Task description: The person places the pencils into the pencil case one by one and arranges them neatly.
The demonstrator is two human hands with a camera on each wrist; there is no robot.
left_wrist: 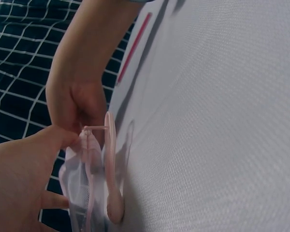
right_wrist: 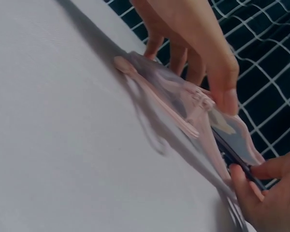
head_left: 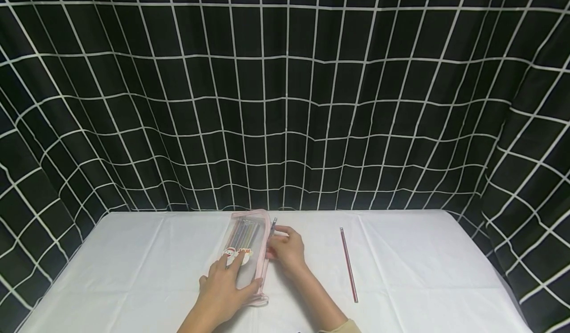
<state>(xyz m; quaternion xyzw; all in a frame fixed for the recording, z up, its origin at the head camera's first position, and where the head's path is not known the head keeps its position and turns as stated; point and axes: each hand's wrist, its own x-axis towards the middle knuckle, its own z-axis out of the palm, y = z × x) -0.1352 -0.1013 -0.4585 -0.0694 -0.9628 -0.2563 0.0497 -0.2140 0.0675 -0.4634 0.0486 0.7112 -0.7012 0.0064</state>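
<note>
A clear pencil case with pink edging and a cartoon print lies on the white table with several pencils inside. My left hand rests on it, fingers spread over the clear face and thumb at the zip edge. At the case's open right side, my right hand pinches a dark pencil between thumb and fingers. The right wrist view shows that pencil running into the opening, beside the pink edge. A pink strap hangs at the near end of the case.
A red pencil lies alone on the white tablecloth, to the right of my right forearm. Behind the table and along both sides hangs a black curtain with a white grid.
</note>
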